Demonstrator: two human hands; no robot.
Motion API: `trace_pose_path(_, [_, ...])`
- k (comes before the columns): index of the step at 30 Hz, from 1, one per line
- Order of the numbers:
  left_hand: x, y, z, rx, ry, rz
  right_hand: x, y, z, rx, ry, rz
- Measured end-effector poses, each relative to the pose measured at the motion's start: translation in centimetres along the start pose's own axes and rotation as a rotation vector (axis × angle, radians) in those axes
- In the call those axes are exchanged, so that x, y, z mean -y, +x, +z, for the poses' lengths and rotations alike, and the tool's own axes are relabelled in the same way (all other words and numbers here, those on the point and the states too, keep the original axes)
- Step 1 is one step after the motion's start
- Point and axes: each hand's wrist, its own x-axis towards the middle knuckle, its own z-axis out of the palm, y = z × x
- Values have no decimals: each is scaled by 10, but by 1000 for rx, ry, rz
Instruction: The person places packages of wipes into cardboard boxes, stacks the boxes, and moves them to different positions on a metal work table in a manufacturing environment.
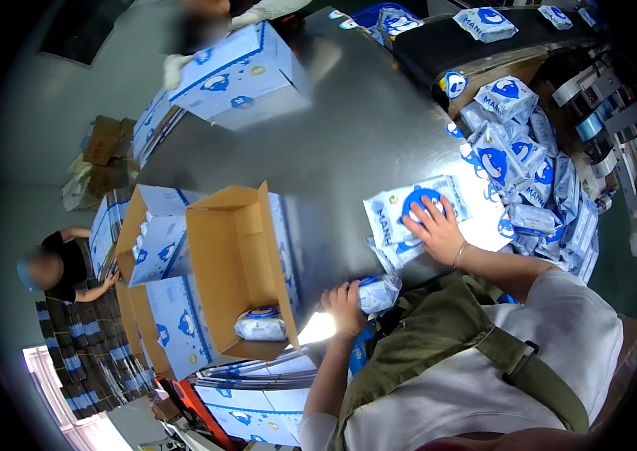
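Note:
My right hand [437, 230] lies with fingers spread on top of a white-and-blue soft pack [380, 219], which looks like wet wipes and bears a cartoon whale. Another pack [395, 255] sticks out partly from under it. Close to my body, my left hand [344, 308] has its fingers curled round the end of a similar wipes pack [380, 294] at the table's near edge. To the left of that hand stands an open cardboard box [239, 240], brown inside, with a wipes pack [260, 325] at its near end.
Many wipes packs [518, 154] are heaped at the right beside a black conveyor [424, 49] carrying more. Left are more boxes [175, 323] and flattened cartons [251, 376]. Across the metal table [341, 120], one person handles a printed box [239, 79]; another person [70, 259] stands far left.

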Motion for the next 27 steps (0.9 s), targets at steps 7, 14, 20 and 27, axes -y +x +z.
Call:
trace_pose_path(7, [2, -3, -8, -45, -98, 89, -32, 139, 29, 415, 386, 167])
trace_pose_path(14, [-39, 59, -9, -16, 28, 52, -30, 182, 77, 733, 538, -60])
trace_pose_path(20, [-23, 43, -2, 3, -93, 79, 32, 177, 89, 708, 518, -26])
trace_pose_path(27, [-36, 33, 7, -64, -28, -124, -92, 249, 65, 309, 554, -230])
